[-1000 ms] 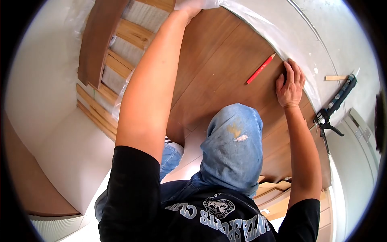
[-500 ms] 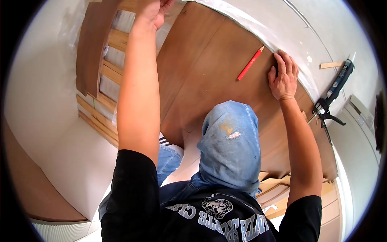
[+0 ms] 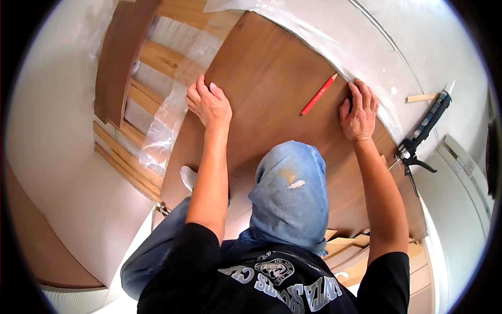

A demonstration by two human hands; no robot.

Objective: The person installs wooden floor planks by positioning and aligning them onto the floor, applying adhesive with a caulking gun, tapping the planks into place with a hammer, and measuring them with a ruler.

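Observation:
Brown wood floorboards point(image 3: 272, 78) lie before me, their far edge meeting a strip of white plastic sheeting point(image 3: 314, 34). At the left edge of the boards rests my left hand point(image 3: 210, 104), its fingers slightly bent and apart with nothing visible in them. My right hand point(image 3: 360, 112) lies on the boards at the far right edge, fingers stretched forward and spread. A red pencil point(image 3: 319, 95) sits on the board just left of my right hand, its tip towards the far edge. My bent knee in blue denim point(image 3: 293, 199) rises between my arms.
A black caulking gun point(image 3: 426, 131) lies at the right beside a small wood strip point(image 3: 421, 98). To the left, a loose brown board point(image 3: 124, 63) rests over light wood slats point(image 3: 162, 58). Wood offcuts point(image 3: 348, 248) lie at lower right, near a pale wall point(image 3: 63, 104).
My left hand has come down and back from the top of the view to the left edge of the boards. My right hand stays at the far edge. Clear plastic now shows at the left.

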